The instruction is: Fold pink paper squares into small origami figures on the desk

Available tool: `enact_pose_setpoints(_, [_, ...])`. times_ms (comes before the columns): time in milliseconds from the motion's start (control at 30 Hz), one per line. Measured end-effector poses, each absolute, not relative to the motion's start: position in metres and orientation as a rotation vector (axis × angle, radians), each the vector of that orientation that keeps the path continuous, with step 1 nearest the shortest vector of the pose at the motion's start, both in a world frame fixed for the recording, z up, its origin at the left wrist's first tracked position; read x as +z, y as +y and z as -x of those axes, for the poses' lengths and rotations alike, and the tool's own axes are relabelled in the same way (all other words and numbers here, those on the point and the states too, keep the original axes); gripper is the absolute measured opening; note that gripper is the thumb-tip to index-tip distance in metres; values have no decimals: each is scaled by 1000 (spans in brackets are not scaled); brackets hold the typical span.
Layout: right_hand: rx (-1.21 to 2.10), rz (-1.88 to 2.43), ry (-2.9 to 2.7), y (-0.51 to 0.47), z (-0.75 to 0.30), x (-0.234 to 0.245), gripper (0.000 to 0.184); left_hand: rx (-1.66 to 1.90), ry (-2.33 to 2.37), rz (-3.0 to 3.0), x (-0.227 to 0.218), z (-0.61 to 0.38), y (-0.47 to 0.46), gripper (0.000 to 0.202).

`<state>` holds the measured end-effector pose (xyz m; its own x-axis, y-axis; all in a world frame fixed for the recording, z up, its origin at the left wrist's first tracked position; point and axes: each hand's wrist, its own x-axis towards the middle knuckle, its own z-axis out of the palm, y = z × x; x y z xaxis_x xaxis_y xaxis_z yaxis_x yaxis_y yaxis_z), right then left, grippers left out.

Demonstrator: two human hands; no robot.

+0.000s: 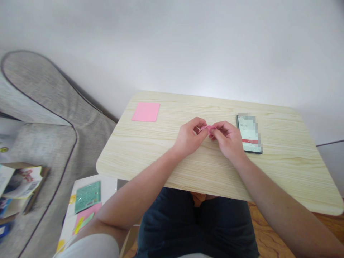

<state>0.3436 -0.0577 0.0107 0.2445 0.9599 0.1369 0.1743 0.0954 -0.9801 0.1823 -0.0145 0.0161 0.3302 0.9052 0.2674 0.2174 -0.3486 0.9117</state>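
Observation:
Both hands meet above the middle of the table, pinching one small folded piece of pink paper [210, 129] between them. My left hand [191, 134] grips its left side with thumb and fingers. On the other side, my right hand [228, 138] has its thumb and fingertips closed on the paper. Much of the piece is hidden by the fingers, so its full shape does not show. A flat square of pink paper [146, 112] lies at the table's far left. Just right of my right hand rests a phone [248, 134] with a lit, partly blurred screen.
The light wood-grain table [285, 172] stands against a white wall [188, 46]. A grey sofa [51, 96] is at the left, with a box of papers [24, 186] on it. Below the table's left edge, a green packet [87, 196] and coloured paper lie on a white surface.

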Motion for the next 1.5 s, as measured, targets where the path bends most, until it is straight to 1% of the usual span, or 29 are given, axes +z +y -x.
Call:
enact_pose_setpoints(200, [795,1360,-1211,-58,-341,11,12,1034,1025,-1853,15,-183,-16,14])
enact_pose_setpoints(467, [686,1447,-1196,-57,-338,10,5,1049,1047,-1943,13,-184,-19,6])
enact_pose_setpoints(700, [692,1370,-1223,-58,-340,14,7,1054,1064,-1931,16,-183,-20,8])
enact_pose_setpoints(1233, [720,1404,-1164,-57,-338,11,5,1046,1034,-2033,15,-183,-20,8])
enact_pose_setpoints(1367, [754,1411,-1137,-56,-338,10,8,1048,1021,-2033,15,-183,-19,11])
enact_pose_setpoints(1500, [788,1352,-1188,-58,-339,12,15,1036,1058,-1967,16,-182,-18,8])
